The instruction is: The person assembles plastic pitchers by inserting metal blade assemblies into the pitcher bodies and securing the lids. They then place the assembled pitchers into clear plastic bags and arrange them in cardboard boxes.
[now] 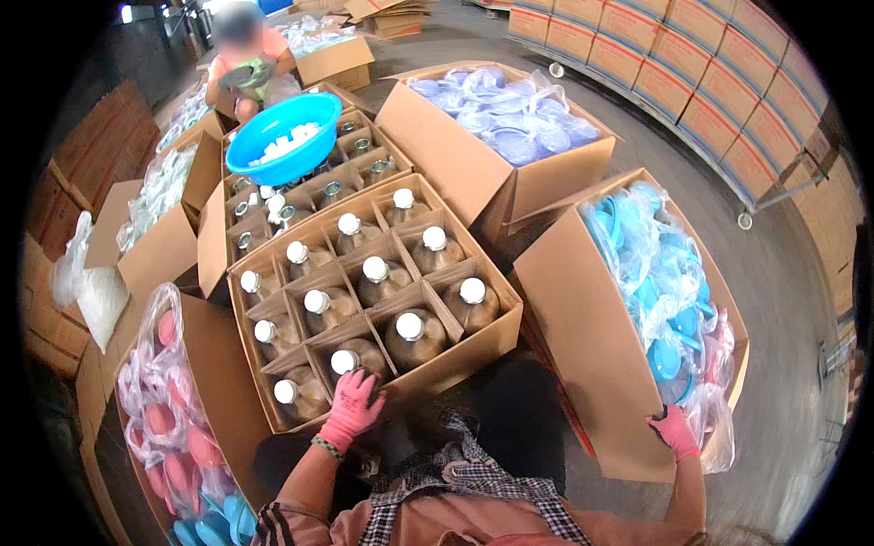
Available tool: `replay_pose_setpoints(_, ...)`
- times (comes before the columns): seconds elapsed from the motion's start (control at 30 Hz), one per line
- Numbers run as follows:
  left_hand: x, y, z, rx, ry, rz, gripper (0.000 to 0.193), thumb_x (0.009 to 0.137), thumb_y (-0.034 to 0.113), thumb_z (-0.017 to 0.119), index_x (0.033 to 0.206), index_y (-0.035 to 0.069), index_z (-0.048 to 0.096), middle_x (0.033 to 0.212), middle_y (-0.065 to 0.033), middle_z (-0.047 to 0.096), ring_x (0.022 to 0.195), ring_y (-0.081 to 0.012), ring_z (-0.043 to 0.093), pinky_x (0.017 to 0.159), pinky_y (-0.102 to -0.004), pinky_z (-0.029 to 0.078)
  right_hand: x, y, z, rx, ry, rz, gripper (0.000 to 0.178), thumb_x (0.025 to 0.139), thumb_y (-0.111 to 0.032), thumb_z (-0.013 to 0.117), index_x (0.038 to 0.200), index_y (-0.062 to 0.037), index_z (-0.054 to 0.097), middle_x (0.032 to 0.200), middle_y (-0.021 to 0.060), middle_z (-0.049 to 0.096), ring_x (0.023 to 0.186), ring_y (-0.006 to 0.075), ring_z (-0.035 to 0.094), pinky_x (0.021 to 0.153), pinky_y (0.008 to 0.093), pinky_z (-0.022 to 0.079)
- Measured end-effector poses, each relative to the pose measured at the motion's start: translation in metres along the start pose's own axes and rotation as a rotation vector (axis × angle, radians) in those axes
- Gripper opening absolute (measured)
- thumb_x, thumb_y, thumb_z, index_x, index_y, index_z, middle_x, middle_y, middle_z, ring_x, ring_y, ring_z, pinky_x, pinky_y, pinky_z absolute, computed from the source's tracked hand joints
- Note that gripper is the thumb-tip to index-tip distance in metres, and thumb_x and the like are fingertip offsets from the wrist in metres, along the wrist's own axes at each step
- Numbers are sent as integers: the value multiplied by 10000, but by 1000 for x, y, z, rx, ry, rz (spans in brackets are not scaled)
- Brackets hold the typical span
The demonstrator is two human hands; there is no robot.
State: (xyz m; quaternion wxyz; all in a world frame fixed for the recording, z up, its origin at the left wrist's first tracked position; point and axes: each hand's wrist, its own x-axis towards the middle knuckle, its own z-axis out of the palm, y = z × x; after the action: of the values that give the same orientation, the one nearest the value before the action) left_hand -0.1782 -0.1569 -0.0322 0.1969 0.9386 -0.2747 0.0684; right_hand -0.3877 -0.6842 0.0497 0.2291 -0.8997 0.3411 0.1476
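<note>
1. My left hand [353, 406], in a pink glove, has its fingers half bent and slightly parted; I cannot tell whether they grip anything.
2. Just beyond those fingers stands the nearest white-capped bottle [347, 361], upright in its cell.
3. Around and beyond it, the divided carton [484, 349] holds more such bottles.
4. My right hand [675, 431] bends its fingers at the edge of the right carton [583, 364]; how firmly, I cannot tell.
5. Beyond these fingers lie bagged pink pieces [719, 346], then bagged blue ones [669, 291].
6. Farther from my left fingers, a blue basin [305, 166] holds small white pieces [289, 143].
</note>
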Motion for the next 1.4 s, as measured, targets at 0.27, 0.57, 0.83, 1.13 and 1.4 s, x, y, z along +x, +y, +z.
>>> replay_pose_setpoints(0.27, 25, 11, 14, -136, 37, 121, 355, 678, 220, 598, 970, 38, 509, 1021, -142, 468, 945, -326, 433, 847, -409, 340, 23, -29, 39, -216, 260, -86, 486, 665, -265, 644, 1036, -12, 457, 892, 193, 562, 838, 337, 540, 719, 410, 428)
replay_pose_setpoints(0.57, 23, 17, 20, -163, 31, 143, 355, 668, 210, 604, 964, 39, 509, 1045, -140, 469, 956, -325, 433, 852, -410, 342, -28, 1, 37, -345, 622, -122, 661, 665, -279, 636, 1165, 44, 348, 1213, 238, 315, 1116, 385, 309, 945, 444, 249)
replay_pose_setpoints(0.83, 15, 16, 16, -78, 104, 141, 369, 666, 218, 608, 965, 31, 500, 1040, -154, 465, 955, -337, 435, 852, -419, 344, -16, 0, 51, -477, 434, -47, 520, 697, -318, 600, 1047, 31, 437, 1112, 219, 413, 1061, 366, 368, 919, 432, 285)
replay_pose_setpoints(1.13, -56, 5, -131, 39, 352, -65, 397, 632, 151, 619, 978, 2, 494, 1064, -189, 468, 965, -361, 446, 827, -419, 363, -10, -35, 47, -405, 250, 41, 572, 759, -258, 549, 1190, 52, 335, 1225, 262, 317, 1146, 379, 298, 967, 436, 234)
replay_pose_setpoints(1.4, -311, -54, -178, 529, 249, -1214, 565, 774, 343, 490, 1212, 26, 329, 1123, -278, 403, 1016, -424, 408, 868, -456, 329, -24, -191, 92, -249, 418, -824, 562, 765, -263, 553, 1169, 69, 346, 1218, 263, 315, 1132, 392, 303, 951, 432, 256)
